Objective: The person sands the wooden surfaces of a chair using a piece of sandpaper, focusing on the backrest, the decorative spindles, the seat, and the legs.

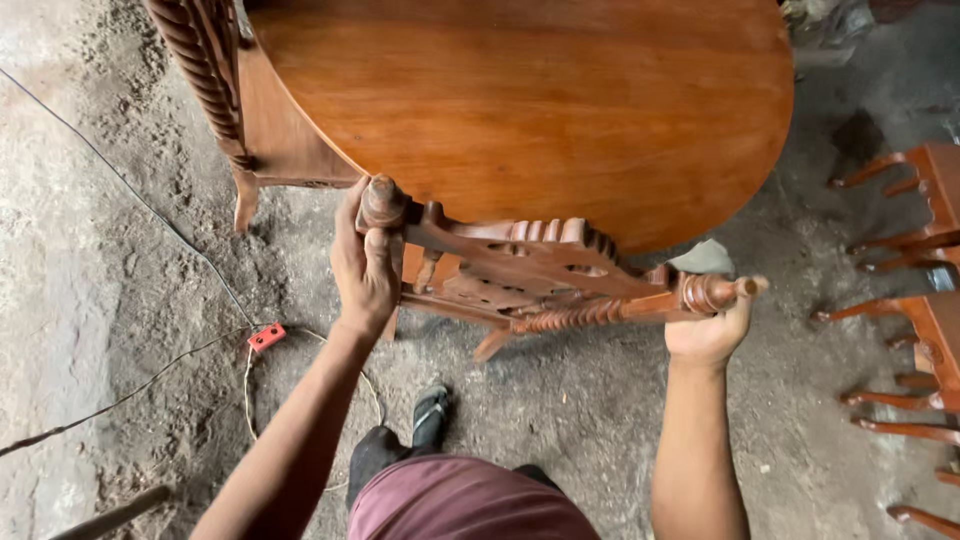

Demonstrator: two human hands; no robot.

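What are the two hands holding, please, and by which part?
Both hold a carved wooden chair by the two turned posts of its back: the left hand on the left post, the right hand on the right post's top.

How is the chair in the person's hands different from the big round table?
The chair is held up by both hands, the left hand and right hand each gripping a post; the round table is in nobody's hands. The chair's back is carved, with gaps and twisted spindles; the table's top is smooth and plain. The chair looks smaller and is tipped over; the table's top is broad. Both are glossy reddish-brown wood.
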